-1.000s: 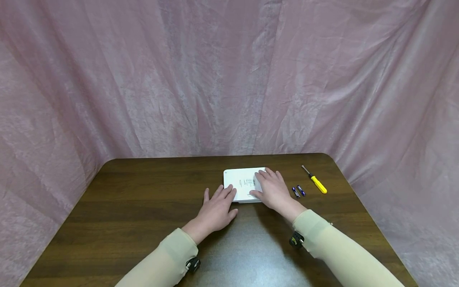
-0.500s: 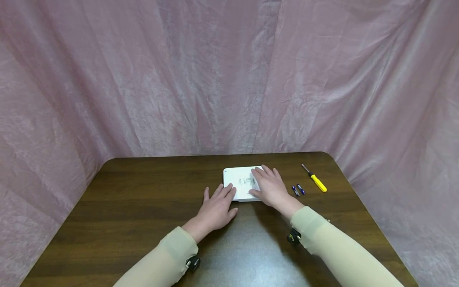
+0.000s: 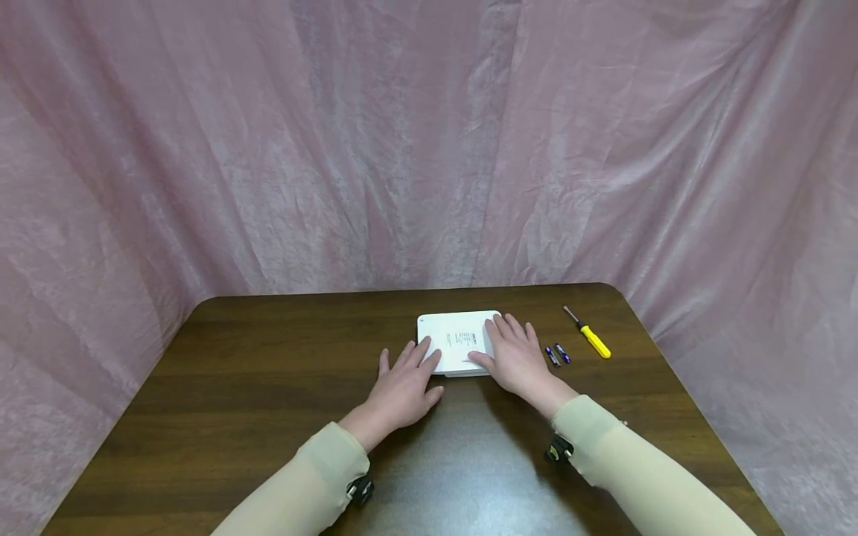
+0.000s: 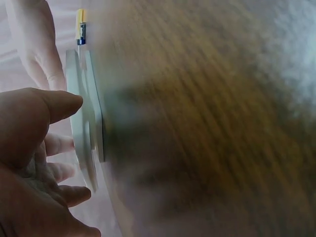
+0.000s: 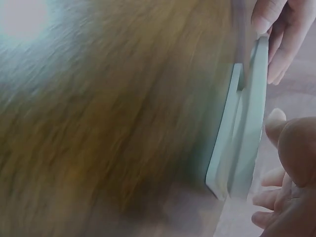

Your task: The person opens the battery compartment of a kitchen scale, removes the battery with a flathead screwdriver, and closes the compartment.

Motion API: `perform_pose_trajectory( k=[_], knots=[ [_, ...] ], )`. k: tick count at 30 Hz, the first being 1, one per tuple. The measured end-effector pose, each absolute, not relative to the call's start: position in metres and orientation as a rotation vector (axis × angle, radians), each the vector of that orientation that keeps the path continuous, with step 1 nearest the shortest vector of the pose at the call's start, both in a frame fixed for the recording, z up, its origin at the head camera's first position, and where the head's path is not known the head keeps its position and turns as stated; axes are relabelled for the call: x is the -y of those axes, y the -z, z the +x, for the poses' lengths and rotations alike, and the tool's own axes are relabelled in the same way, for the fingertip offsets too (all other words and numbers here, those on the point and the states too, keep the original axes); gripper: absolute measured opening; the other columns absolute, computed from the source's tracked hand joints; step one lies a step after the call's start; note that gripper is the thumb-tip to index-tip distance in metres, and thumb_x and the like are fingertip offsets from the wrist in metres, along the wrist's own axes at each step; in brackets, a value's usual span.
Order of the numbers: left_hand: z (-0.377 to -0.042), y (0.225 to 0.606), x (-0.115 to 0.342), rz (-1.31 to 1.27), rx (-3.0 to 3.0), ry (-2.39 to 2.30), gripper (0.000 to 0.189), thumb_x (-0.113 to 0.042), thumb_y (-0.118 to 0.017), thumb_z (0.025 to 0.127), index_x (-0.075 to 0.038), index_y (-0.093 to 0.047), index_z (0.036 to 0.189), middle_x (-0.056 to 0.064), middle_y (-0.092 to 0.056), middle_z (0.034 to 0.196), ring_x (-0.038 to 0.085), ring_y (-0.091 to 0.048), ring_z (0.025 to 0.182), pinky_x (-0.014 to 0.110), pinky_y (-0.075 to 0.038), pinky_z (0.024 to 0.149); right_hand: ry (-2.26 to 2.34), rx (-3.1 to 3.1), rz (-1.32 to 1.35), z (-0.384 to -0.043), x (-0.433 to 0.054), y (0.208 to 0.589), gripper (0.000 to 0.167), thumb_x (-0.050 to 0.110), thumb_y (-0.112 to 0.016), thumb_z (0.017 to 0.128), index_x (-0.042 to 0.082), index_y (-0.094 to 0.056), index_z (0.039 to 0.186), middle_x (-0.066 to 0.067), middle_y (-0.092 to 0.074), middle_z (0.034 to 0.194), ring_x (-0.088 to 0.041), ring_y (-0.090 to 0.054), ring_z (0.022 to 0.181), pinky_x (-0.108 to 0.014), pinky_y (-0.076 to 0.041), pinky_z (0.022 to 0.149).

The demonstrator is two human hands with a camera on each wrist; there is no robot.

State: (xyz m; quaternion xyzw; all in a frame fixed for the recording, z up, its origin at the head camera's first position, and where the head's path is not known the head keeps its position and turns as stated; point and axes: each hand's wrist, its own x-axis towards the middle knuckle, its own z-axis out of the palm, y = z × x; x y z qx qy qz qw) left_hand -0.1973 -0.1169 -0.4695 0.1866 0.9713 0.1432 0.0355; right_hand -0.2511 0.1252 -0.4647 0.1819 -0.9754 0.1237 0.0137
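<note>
A flat white rectangular device (image 3: pixel 453 332) with rounded corners and small printed text lies on the table. From the side, in the right wrist view, a narrower raised base (image 5: pixel 224 133) shows under its body (image 5: pixel 251 118). My left hand (image 3: pixel 400 391) has its fingers spread, with fingertips at the device's near left corner. Spread over the right side is my right hand (image 3: pixel 515 357), covering that edge, its thumb pointing left across the face. Two small blue-and-silver batteries (image 3: pixel 558 356) lie just right of this hand.
A yellow-handled screwdriver (image 3: pixel 595 341) lies right of the batteries, its tip toward the back. The brown wooden table (image 3: pixel 281 357) has a rounded far edge, with a pink curtain (image 3: pixel 429 149) hanging behind it.
My right hand shifts slightly left across the device, then back right to its edge. The left fingers move a little and spread wider at the corner. The device stays about where it was.
</note>
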Motion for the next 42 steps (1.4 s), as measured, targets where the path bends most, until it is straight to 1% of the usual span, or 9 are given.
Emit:
perform_pose_trajectory(
  k=[3, 8, 14, 19, 25, 29, 32, 37, 42],
  knots=[
    [-0.199, 0.47, 0.117, 0.557, -2.995, -0.444, 0.068, -0.039, -0.073, 0.108, -0.012, -0.051, 0.166, 0.015, -0.031, 0.179, 0.042, -0.028, 0.164, 0.08, -0.016, 0.124, -0.393, 3.05, 0.536, -0.249, -0.13, 0.466, 0.083, 0.052, -0.066, 0.11, -0.005, -0.043, 0.166, -0.03, -0.035, 0.173, -0.049, -0.027, 0.163, -0.072, -0.019, 0.128],
    [-0.202, 0.472, 0.116, 0.519, -3.019, -0.434, 0.074, -0.043, -0.073, 0.108, -0.012, -0.045, 0.17, 0.016, -0.03, 0.179, 0.042, -0.027, 0.165, 0.079, -0.015, 0.125, -0.381, 3.081, 0.521, -0.245, -0.137, 0.465, 0.089, 0.056, -0.065, 0.109, -0.006, -0.039, 0.168, -0.031, -0.032, 0.174, -0.05, -0.025, 0.163, -0.071, -0.017, 0.129],
    [-0.205, 0.473, 0.116, 0.481, -3.036, -0.415, 0.078, -0.046, -0.075, 0.107, -0.013, -0.044, 0.17, 0.02, -0.031, 0.178, 0.047, -0.027, 0.164, 0.078, -0.015, 0.125, -0.384, 3.124, 0.525, -0.24, -0.143, 0.467, 0.095, 0.061, -0.066, 0.107, -0.005, -0.036, 0.169, -0.031, -0.03, 0.175, -0.05, -0.022, 0.164, -0.07, -0.014, 0.13],
    [-0.208, 0.475, 0.115, 0.451, -3.03, -0.419, 0.078, -0.045, -0.075, 0.106, -0.013, -0.044, 0.171, 0.022, -0.031, 0.177, 0.048, -0.026, 0.164, 0.078, -0.014, 0.125, -0.394, 3.155, 0.527, -0.236, -0.147, 0.468, 0.1, 0.063, -0.068, 0.105, -0.004, -0.034, 0.17, -0.031, -0.03, 0.175, -0.05, -0.021, 0.164, -0.07, -0.013, 0.13],
    [-0.209, 0.475, 0.114, 0.418, -3.026, -0.407, 0.078, -0.046, -0.075, 0.106, -0.015, -0.044, 0.171, 0.024, -0.031, 0.177, 0.049, -0.026, 0.163, 0.077, -0.013, 0.126, -0.413, 3.169, 0.526, -0.234, -0.15, 0.469, 0.1, 0.062, -0.068, 0.105, -0.005, -0.033, 0.17, -0.032, -0.034, 0.173, -0.051, -0.021, 0.164, -0.07, -0.013, 0.13],
    [-0.21, 0.476, 0.112, 0.411, -3.035, -0.392, 0.078, -0.045, -0.075, 0.106, -0.016, -0.044, 0.171, 0.025, -0.032, 0.176, 0.049, -0.026, 0.164, 0.077, -0.013, 0.126, -0.436, 3.162, 0.536, -0.233, -0.15, 0.471, 0.1, 0.06, -0.07, 0.105, -0.006, -0.033, 0.17, -0.03, -0.038, 0.171, -0.05, -0.022, 0.164, -0.071, -0.013, 0.13],
    [-0.209, 0.476, 0.111, 0.408, -3.041, -0.393, 0.077, -0.044, -0.076, 0.106, -0.016, -0.045, 0.171, 0.026, -0.033, 0.175, 0.049, -0.026, 0.164, 0.077, -0.013, 0.126, -0.449, 3.155, 0.544, -0.232, -0.149, 0.471, 0.1, 0.059, -0.071, 0.105, -0.007, -0.033, 0.169, -0.028, -0.039, 0.172, -0.049, -0.022, 0.164, -0.071, -0.013, 0.129],
    [-0.209, 0.475, 0.111, 0.415, -3.031, -0.424, 0.076, -0.042, -0.077, 0.106, -0.015, -0.045, 0.17, 0.028, -0.034, 0.174, 0.049, -0.026, 0.163, 0.077, -0.012, 0.126, -0.46, 3.142, 0.549, -0.231, -0.149, 0.471, 0.099, 0.056, -0.073, 0.105, -0.009, -0.034, 0.168, -0.029, -0.04, 0.171, -0.049, -0.024, 0.164, -0.072, -0.015, 0.129],
    [-0.211, 0.475, 0.112, 0.417, -3.003, -0.473, 0.077, -0.038, -0.079, 0.105, -0.017, -0.045, 0.171, 0.026, -0.033, 0.175, 0.048, -0.024, 0.164, 0.077, -0.012, 0.127, -0.461, 3.123, 0.56, -0.232, -0.149, 0.473, 0.099, 0.054, -0.075, 0.104, -0.01, -0.035, 0.167, -0.03, -0.041, 0.17, -0.049, -0.025, 0.163, -0.072, -0.017, 0.129]
  ],
)
